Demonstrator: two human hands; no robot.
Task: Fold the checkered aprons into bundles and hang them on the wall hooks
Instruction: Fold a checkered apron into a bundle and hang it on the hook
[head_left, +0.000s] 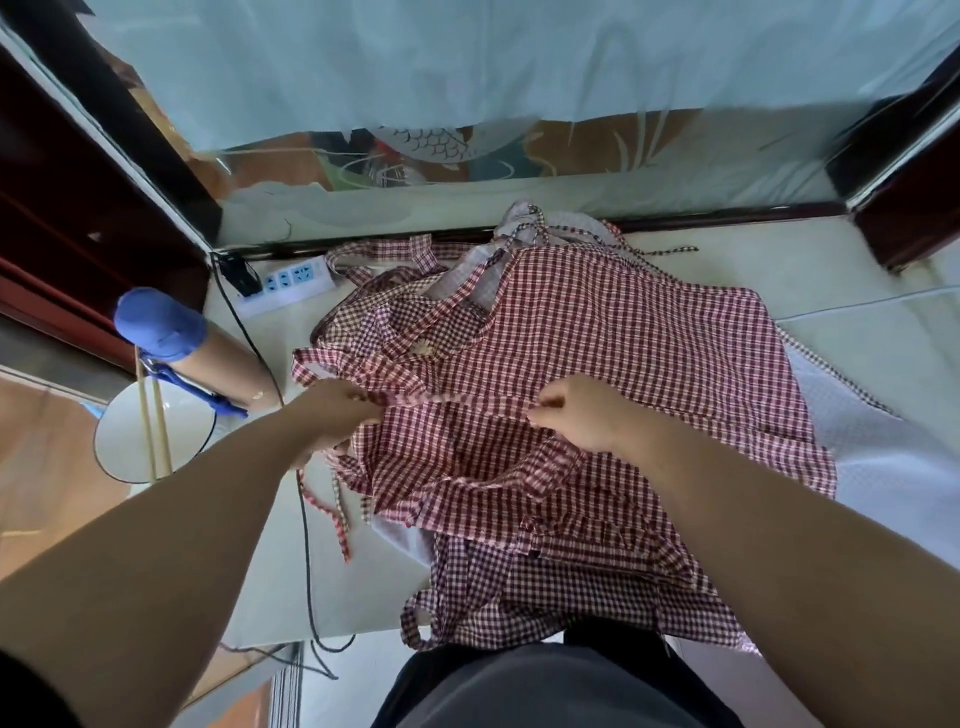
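Fingers of the left hand (337, 410) and the right hand (576, 418) are pressed together, each pinching one end of a checkered strap (457, 399). The strap runs nearly taut between the hands across the middle of the pile. Both hands rest low on the cloth, knuckles up, with the thumbs tucked under the strap.

The aprons (597, 332) lie in a loose red-and-white checkered heap on the pale worktop (779, 260), filling its centre. The top one spreads out toward 1 and 3 o'clock. A darker checkered one (545, 592) lies at 6 o'clock and hangs over the near edge against the person's dark clothing. Loose ties trail off the heap at 7 o'clock and at 12 o'clock.

Bare worktop shows from 2 to 3 o'clock and in a narrow band at 8 o'clock. At 12 o'clock a frosted glass panel (519, 78) in a dark frame closes off the far edge.

At 10 o'clock a white power strip (291, 280) lies just beside the heap. Its black cable (307, 545) runs down past the left hand toward 7 o'clock. At 9 o'clock a tan flask with a blue cap (161, 325) lies tilted, and beside it is a white bowl (119, 441) with chopsticks (158, 441) across it.
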